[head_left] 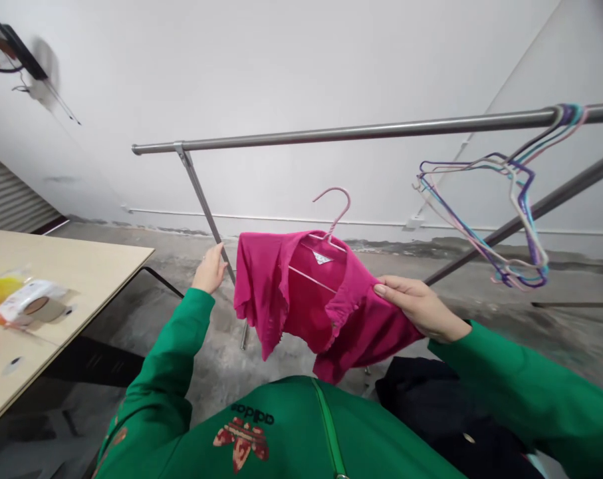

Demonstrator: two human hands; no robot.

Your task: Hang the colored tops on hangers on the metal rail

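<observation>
A bright pink short-sleeved bolero (pixel 266 286) hangs open at the front on a pink wire hanger (pixel 342 213), whose hook points up and stands free below the rail. My right hand (pixel 421 303) pinches the bolero's shoulder on the right, thumb on top and the other fingers mostly behind the cloth. On the other side, my left hand (pixel 210 268) is just beside the bolero's left sleeve, apart from it, near the rack's leg. Its fingers are loosely bent, with a gap at the thumb and nothing visible in them.
A metal clothes rail (pixel 331 133) crosses ahead; several coloured wire hangers (pixel 525 199) hang at its right. A wooden table (pixel 106 259) at left bears a tape roll (pixel 42 309) and a yellow package (pixel 2 289). Dark cloth (pixel 431 406) lies below my right arm.
</observation>
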